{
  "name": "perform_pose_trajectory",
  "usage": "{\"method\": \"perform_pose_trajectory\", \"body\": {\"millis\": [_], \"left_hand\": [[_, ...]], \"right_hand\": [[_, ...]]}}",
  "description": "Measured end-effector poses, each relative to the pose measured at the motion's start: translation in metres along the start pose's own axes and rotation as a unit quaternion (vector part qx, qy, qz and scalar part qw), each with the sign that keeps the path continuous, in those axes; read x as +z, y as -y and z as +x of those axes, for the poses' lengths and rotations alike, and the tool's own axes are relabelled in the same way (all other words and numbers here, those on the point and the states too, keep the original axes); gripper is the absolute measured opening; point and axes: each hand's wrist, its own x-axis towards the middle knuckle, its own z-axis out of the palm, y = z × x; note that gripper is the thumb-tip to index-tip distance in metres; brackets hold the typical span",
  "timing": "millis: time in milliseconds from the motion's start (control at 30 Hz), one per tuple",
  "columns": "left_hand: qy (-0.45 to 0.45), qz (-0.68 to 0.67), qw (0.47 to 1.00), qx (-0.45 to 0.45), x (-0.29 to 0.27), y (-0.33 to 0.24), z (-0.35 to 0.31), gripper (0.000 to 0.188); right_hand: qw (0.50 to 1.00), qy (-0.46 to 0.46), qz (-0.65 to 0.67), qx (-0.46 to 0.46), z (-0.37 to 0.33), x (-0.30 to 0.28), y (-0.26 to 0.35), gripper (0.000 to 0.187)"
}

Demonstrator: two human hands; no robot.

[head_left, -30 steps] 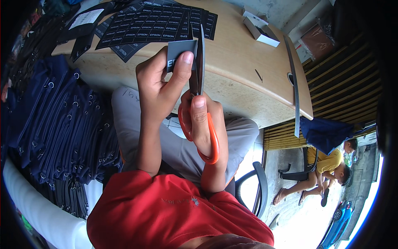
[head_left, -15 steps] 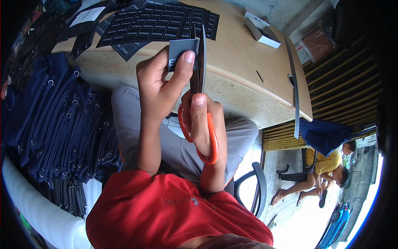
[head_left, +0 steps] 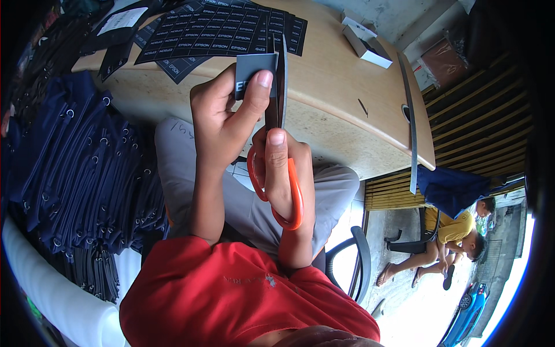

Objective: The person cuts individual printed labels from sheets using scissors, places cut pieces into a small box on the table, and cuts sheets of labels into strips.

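My left hand (head_left: pixel 231 107) pinches a small dark grey printed label (head_left: pixel 247 68) between thumb and fingers. In my right hand (head_left: pixel 283 168) is a pair of scissors (head_left: pixel 282 92) with orange handles, blades pointing away from me. The blades lie along the label's right edge, slightly apart at the tips. My right thumb rests over the pivot area, with the fingers wrapped around the handles. Beyond my hands, black sheets (head_left: pixel 214 36) printed with rows of the same kind of label lie overlapping on the table (head_left: pixel 329 87).
Stacked navy fabric pieces with metal rings (head_left: pixel 87 168) hang at my left, above a white foam roll (head_left: pixel 63 289). An open white box (head_left: pixel 367 43) and a long dark strip (head_left: pixel 409 121) lie at the table's right. Two people (head_left: pixel 454 231) sit far right.
My right hand has closed the scissors handles very slightly. The label and my left hand keep almost the same place.
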Motion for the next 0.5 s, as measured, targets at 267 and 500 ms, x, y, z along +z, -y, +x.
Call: {"method": "perform_pose_trajectory", "body": {"millis": [267,500], "left_hand": [[0.008,0.001,1.0,-0.003,-0.0029,0.0013,-0.0001,0.018],[0.01,-0.002,1.0,-0.004,-0.0033,0.0009,0.0002,0.019]], "right_hand": [[1.0,0.003,0.009,0.022,-0.0013,-0.0015,-0.0014,0.052],[0.999,-0.001,0.019,0.049,-0.0029,-0.0005,-0.005,0.052]]}}
